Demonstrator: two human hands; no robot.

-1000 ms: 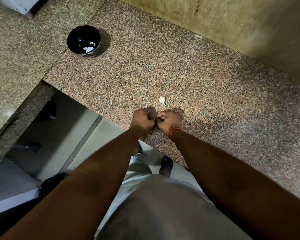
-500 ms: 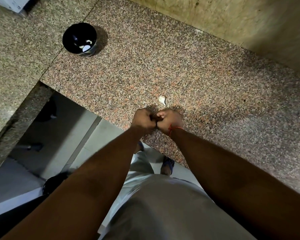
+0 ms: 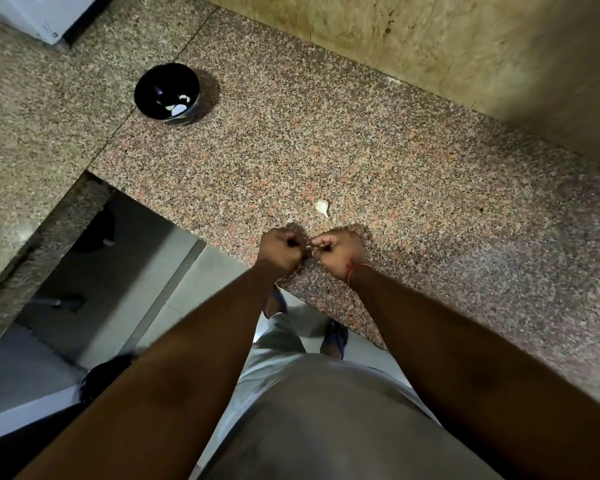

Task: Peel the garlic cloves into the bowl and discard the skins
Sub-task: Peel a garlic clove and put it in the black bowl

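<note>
The person stands at the granite counter with the left hand and the right hand close together over its near edge, fingers of both curled tight around something small and pale that I cannot see clearly. One unpeeled garlic clove lies on the counter just beyond the hands. The black bowl, with a few peeled cloves inside, stands well apart at the far left.
</note>
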